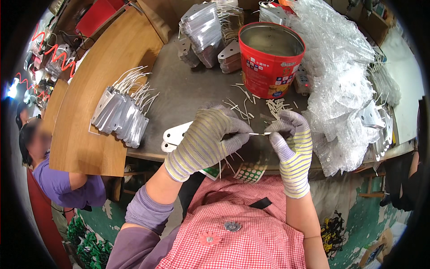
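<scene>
My left hand (204,139), in a striped grey-and-yellow knit glove, pinches a thin white wire (254,134) between thumb and fingertips. Facing it, my right hand (295,150), gloved alike, pinches a short white tube piece (267,133) at the wire's tip. Whether the tip is inside the tube is too small to tell. Partly under my left hand lies a flat white metal plate (176,134) with dark holes. More short white tubes (277,107) lie loose beyond my right hand, with thin white wire bits (237,107) to their left.
A red tin bucket (268,67) stands at the back. Stacked plates with white wires (121,114) rest on the wooden board at left; more stacks (201,33) stand behind. Bubble wrap (336,89) heaps at right. A green-dotted sheet (249,172) is at the front edge. A person in purple (67,184) sits at left.
</scene>
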Available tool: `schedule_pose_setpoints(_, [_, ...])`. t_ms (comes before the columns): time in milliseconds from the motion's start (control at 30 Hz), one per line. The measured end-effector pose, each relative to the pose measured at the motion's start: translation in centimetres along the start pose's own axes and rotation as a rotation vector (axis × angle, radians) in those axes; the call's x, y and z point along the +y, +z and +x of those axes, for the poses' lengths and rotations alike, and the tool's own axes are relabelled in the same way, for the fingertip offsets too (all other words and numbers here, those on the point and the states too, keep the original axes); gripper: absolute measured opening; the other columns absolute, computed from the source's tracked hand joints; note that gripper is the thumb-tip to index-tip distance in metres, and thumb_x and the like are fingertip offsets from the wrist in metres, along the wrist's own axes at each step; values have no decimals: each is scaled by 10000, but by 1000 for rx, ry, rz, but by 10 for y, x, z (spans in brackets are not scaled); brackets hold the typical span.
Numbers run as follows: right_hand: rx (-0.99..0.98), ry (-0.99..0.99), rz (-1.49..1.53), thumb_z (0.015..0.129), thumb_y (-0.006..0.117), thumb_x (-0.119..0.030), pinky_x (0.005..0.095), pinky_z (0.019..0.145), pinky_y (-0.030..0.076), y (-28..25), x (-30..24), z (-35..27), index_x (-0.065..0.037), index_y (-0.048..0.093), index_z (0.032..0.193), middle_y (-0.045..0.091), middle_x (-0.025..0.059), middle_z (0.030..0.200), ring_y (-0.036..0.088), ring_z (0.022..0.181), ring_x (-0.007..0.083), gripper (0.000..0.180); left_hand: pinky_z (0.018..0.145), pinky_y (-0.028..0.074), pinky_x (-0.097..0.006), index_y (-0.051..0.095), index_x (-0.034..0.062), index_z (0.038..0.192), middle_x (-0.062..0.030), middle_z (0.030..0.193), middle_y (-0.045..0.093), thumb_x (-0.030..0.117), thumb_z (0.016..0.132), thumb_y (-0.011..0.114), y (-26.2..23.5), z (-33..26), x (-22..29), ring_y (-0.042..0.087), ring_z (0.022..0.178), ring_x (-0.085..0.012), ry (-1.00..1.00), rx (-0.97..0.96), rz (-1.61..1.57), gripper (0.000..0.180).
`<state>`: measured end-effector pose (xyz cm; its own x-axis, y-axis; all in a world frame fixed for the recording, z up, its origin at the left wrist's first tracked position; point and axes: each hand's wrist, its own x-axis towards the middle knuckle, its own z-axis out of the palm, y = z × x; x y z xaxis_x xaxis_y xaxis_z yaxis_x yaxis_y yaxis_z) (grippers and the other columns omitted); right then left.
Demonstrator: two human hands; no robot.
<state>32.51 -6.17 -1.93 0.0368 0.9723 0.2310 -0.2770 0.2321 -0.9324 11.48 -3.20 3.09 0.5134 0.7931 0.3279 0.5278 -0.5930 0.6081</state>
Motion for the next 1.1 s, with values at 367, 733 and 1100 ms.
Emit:
schedule_pose_setpoints(367, [-12, -75, -43, 859, 671, 56, 282, 844, 513, 2, -4, -4, -26, 557, 1279, 677, 73, 1005, 632, 899, 137, 443, 768, 478, -403, 748, 24, 916, -122, 834, 692, 171, 808, 746, -3, 4, 5, 636, 812, -303, -10, -42, -3, 182])
schedule_pose_setpoints(733, [-129, -627, -789, 736, 706, 34, 429, 738, 490, 22, -18, 3, -70, 687, 1078, 665, 102, 857, 607, 788, 332, 357, 865, 479, -430, 728, 65, 1050, -141, 1025, 668, 217, 738, 804, -20, -8, 19, 618, 983, -333, -35, 27, 256, 354])
schedule_pose_setpoints(1100, [-305, -455, -864, 793, 728, -77, 435, 677, 493, 55, -6, 16, -70, 684, 990, 669, 119, 769, 631, 720, 332, 202, 954, 486, -461, 664, 14, 1193, -210, 1165, 616, 322, 533, 923, -51, -46, 14, 595, 1079, -407, -245, 15, 381, 772])
